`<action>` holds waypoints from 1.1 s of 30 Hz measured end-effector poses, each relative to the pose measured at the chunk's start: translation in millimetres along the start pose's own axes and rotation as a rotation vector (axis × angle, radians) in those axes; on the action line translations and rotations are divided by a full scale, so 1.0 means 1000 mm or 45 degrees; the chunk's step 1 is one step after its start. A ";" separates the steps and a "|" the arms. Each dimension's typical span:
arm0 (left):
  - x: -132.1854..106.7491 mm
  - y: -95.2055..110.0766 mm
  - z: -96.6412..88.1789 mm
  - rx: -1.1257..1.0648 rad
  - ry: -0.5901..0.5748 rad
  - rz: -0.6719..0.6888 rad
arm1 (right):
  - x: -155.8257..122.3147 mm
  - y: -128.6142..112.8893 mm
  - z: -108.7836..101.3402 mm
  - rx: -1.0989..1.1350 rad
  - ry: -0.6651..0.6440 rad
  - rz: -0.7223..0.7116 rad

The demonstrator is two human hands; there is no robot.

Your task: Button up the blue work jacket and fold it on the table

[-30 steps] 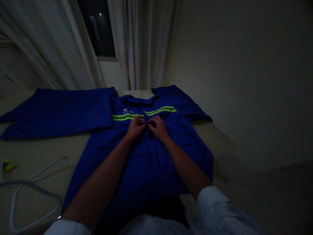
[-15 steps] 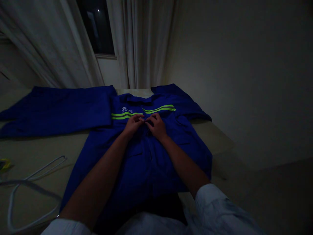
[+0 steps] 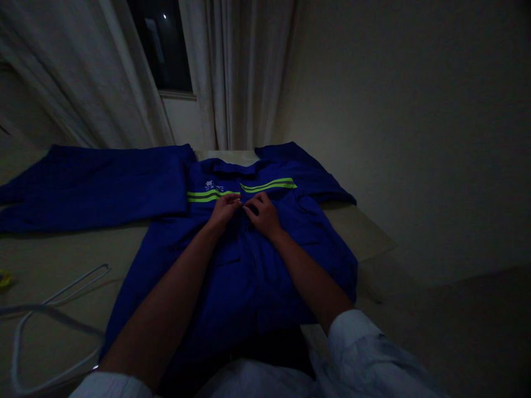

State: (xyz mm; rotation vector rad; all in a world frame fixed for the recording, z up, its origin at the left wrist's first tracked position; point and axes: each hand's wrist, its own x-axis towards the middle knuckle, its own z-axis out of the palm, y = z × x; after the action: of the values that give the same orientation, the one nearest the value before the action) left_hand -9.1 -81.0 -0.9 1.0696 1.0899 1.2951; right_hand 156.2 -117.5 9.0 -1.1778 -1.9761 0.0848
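Observation:
A dark blue work jacket (image 3: 224, 293) with bright yellow-green chest stripes lies spread out, front side up, its collar away from me. On its front opening, just below the stripes, my left hand (image 3: 226, 211) pinches the edge of the cloth. My right hand (image 3: 263, 215) grips the opposite edge, thumb and finger close together, its fingertips almost meeting those of the left. Whatever small fastening lies between the fingertips is too dark and small to make out. A white emblem with lettering shows on the chest above my left hand.
Folded blue trousers (image 3: 95, 188) lie on the table (image 3: 83, 254) at the left, overlapping the jacket. White hangers (image 3: 58, 315) rest at the lower left, near a yellow object (image 3: 5, 279) cut by the frame. Curtains (image 3: 244, 72) hang behind; a wall rises at the right.
The view has shifted very slightly. Both hands stay at the same spot on the jacket front, with only small finger movement.

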 end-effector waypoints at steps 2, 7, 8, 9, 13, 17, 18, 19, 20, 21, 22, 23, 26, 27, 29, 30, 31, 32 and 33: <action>-0.001 -0.002 0.000 0.009 -0.005 0.014 | 0.000 0.004 0.001 0.142 0.025 0.119; 0.000 -0.007 0.001 0.021 -0.016 0.029 | 0.001 0.010 0.002 0.245 -0.036 0.150; 0.000 -0.007 0.001 0.021 -0.020 0.030 | 0.001 0.010 0.003 0.229 -0.049 0.132; 0.000 -0.007 0.001 0.020 -0.022 0.030 | 0.001 0.010 0.003 0.206 -0.059 0.118; 0.000 -0.006 -0.002 0.021 -0.029 0.019 | -0.001 0.004 0.003 0.086 -0.081 0.099; -0.002 -0.004 -0.005 0.038 -0.040 0.037 | -0.003 0.000 0.000 0.063 -0.078 0.086; -0.003 -0.004 -0.005 0.046 -0.043 0.051 | -0.003 0.000 0.000 0.092 -0.064 0.093; -0.003 -0.004 -0.006 0.055 -0.045 0.067 | -0.003 0.001 -0.001 0.126 -0.049 0.105; -0.004 -0.004 -0.006 0.066 -0.047 0.079 | -0.002 0.002 -0.001 0.159 -0.035 0.120; -0.005 -0.004 -0.006 0.075 -0.049 0.087 | -0.002 0.003 -0.001 0.186 -0.024 0.136; -0.005 -0.004 -0.006 0.083 -0.051 0.093 | -0.002 0.004 -0.001 0.205 -0.016 0.148; -0.006 -0.004 -0.005 0.085 -0.051 0.096 | -0.001 0.005 0.000 0.220 -0.009 0.154; -0.006 -0.004 -0.005 0.057 -0.051 0.094 | 0.000 0.008 0.000 0.254 0.016 0.143; -0.007 -0.003 -0.005 0.047 -0.051 0.092 | 0.000 0.008 0.001 0.264 0.020 0.140; -0.007 -0.003 -0.004 0.044 -0.053 0.086 | 0.000 0.010 0.001 0.285 0.013 0.146; -0.008 -0.002 -0.004 0.049 -0.057 0.084 | 0.000 0.011 0.002 0.297 0.001 0.155; -0.008 -0.002 -0.004 0.054 -0.062 0.083 | 0.001 0.012 0.002 0.310 -0.009 0.169; -0.009 -0.002 -0.004 0.058 -0.068 0.085 | 0.001 0.013 0.002 0.321 -0.020 0.182; -0.009 -0.001 -0.003 0.062 -0.075 0.086 | 0.001 0.013 0.002 0.329 -0.027 0.191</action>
State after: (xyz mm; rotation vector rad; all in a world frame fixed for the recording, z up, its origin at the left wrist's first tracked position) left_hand -12.1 -90.5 -2.5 1.1826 1.0533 1.2884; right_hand 163.8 -108.5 2.3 -1.1553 -1.8283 0.4193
